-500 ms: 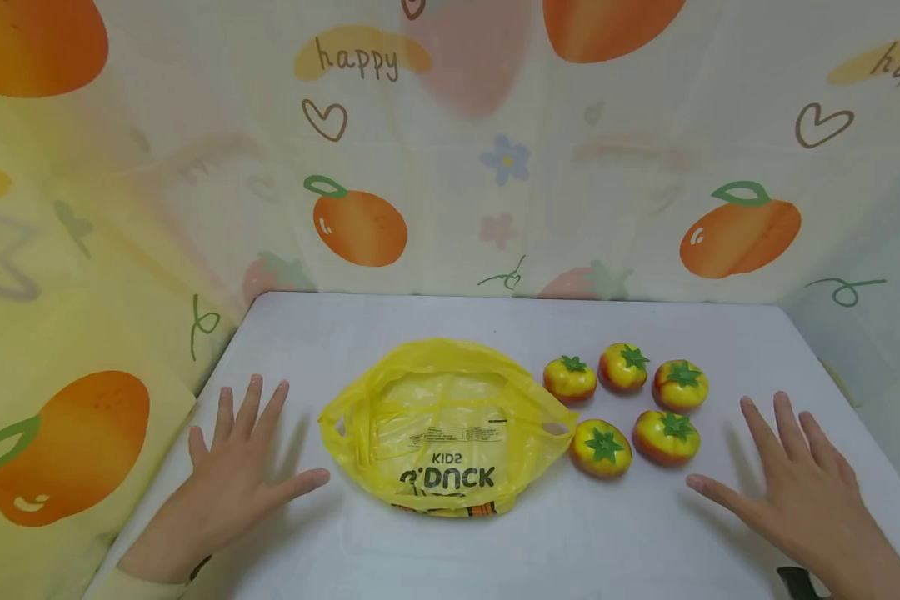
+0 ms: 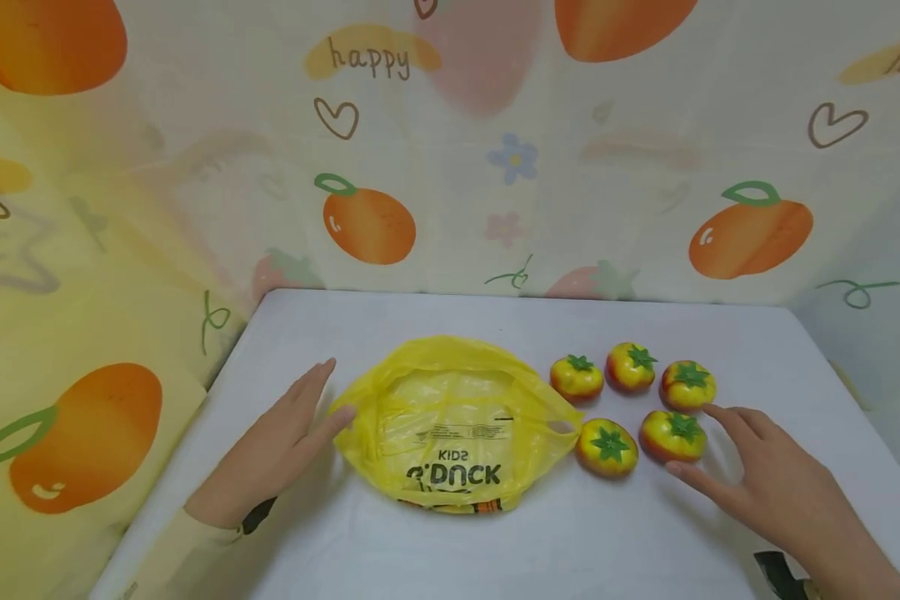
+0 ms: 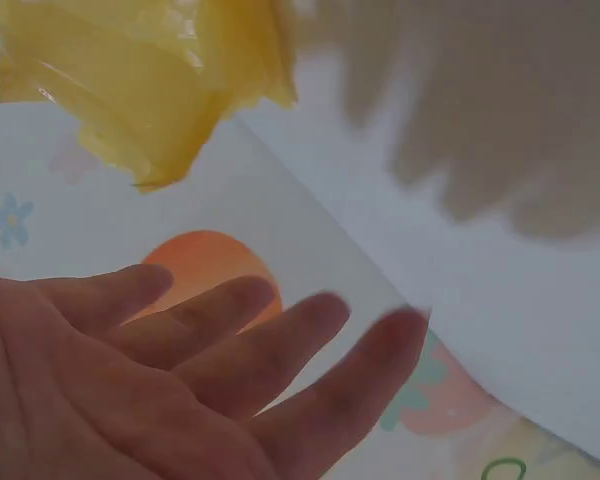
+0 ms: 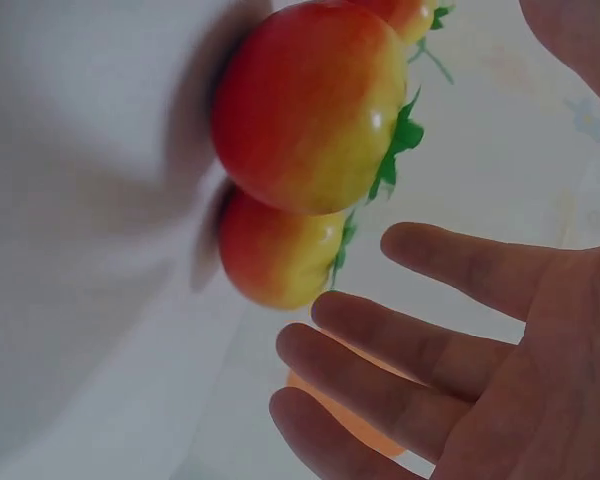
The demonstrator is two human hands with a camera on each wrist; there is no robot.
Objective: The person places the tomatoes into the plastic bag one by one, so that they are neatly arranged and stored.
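Note:
A yellow plastic bag (image 2: 442, 417) with dark printing lies on the table, its mouth spread and facing up. My left hand (image 2: 277, 446) is beside the bag's left handle, fingers extended; in the left wrist view its palm (image 3: 110, 400) holds nothing and the bag (image 3: 170, 80) is apart from it. My right hand (image 2: 776, 483) is spread at the right of a red-and-yellow tomato-like fruit (image 2: 673, 436) with a green leafy top. Its thumb and forefinger flank this fruit without gripping it. In the right wrist view the fingers (image 4: 410, 345) are straight, apart from the fruit (image 4: 305, 110).
Several matching fruits stand close together right of the bag: back left (image 2: 576, 379), back middle (image 2: 630, 368), back right (image 2: 687, 386) and front left (image 2: 607, 448). The front-left one is by the bag's right handle. A printed cloth (image 2: 607, 208) hangs behind the white table (image 2: 495, 558).
My left hand has moved right and forward to the bag's left handle, its fingers now closer together. My right hand has moved left to the nearest fruit. The bag and fruits stay put.

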